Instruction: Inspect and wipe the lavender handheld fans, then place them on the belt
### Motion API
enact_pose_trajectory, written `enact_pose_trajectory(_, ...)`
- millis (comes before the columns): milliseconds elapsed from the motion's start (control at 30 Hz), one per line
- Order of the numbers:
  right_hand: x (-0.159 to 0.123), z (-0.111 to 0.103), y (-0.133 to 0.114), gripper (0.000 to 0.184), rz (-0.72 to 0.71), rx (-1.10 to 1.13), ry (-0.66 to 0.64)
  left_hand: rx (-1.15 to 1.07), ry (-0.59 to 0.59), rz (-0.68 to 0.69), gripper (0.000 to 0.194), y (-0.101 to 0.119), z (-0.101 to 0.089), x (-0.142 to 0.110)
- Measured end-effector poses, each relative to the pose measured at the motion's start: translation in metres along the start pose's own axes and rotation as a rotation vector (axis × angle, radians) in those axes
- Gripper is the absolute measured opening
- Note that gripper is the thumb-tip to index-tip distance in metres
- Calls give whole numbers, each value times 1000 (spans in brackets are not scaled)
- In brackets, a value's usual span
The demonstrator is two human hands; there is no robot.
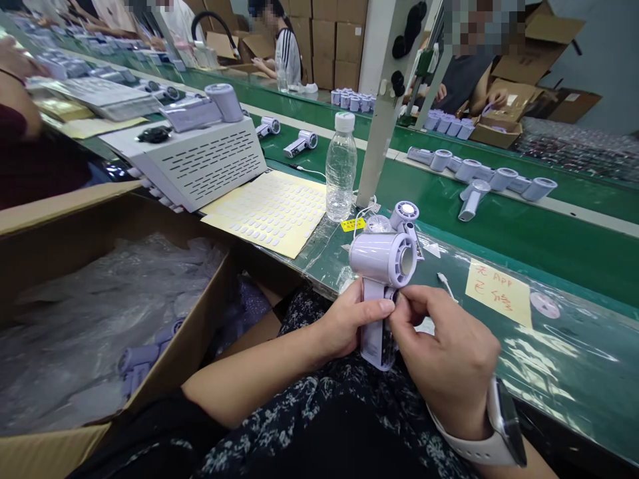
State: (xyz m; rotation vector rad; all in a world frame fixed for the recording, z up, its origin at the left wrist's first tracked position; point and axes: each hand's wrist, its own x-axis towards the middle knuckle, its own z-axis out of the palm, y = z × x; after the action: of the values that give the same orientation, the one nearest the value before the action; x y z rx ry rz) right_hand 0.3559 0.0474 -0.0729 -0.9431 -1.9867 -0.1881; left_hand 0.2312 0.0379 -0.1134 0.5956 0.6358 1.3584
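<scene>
A lilac handheld fan point(382, 259) with a round barrel head stands upright over my lap. Wrapped round its handle, my left hand point(344, 322) holds it with the thumb across the front. My right hand point(444, 349) pinches at the side of the handle just below the head; whatever lies between those fingertips is hidden. Part of the handle's side looks dark, as though its inside shows. Right behind the held fan, another lilac fan point(405, 214) rests on the bench, and a white cable end point(446, 286) lies to the right.
An open carton point(200, 346) with plastic bags and lilac fans stands at my left. On the bench are a bottle point(341, 169), a sticker sheet point(269, 209), a white metal box point(200, 166) and a handwritten note point(499, 291). Fans lie along the green conveyor point(589, 219); co-workers sit beyond.
</scene>
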Motion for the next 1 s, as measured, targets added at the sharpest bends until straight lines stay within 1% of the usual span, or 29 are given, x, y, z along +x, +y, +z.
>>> enact_pose_trajectory(200,-1,1,0,20,3,14,-29,46,-6,14,52,0,0,0)
enact_pose_trajectory(333,-3,2,0,21,-18,40,-14,99,-35,71,45,-2,-3,2)
enact_pose_trajectory(433,-5,4,1,22,-69,14,-1,146,-47,133,41,-2,-5,3)
enact_pose_trajectory(567,-5,4,6,22,-145,30,-29,165,-33,192,40,-2,-5,4)
enact_pose_trajectory(733,-2,4,9,24,-231,100,-81,116,-20,163,38,2,-2,5)
enact_pose_trajectory(800,-1,5,7,23,-200,166,-109,90,-22,160,36,5,-1,5)
enact_pose_trajectory(933,-1,4,3,12,2,266,-86,98,-26,150,39,7,-2,4)
enact_pose_trajectory(1000,-1,3,2,9,16,248,-77,107,-41,123,40,6,-3,4)
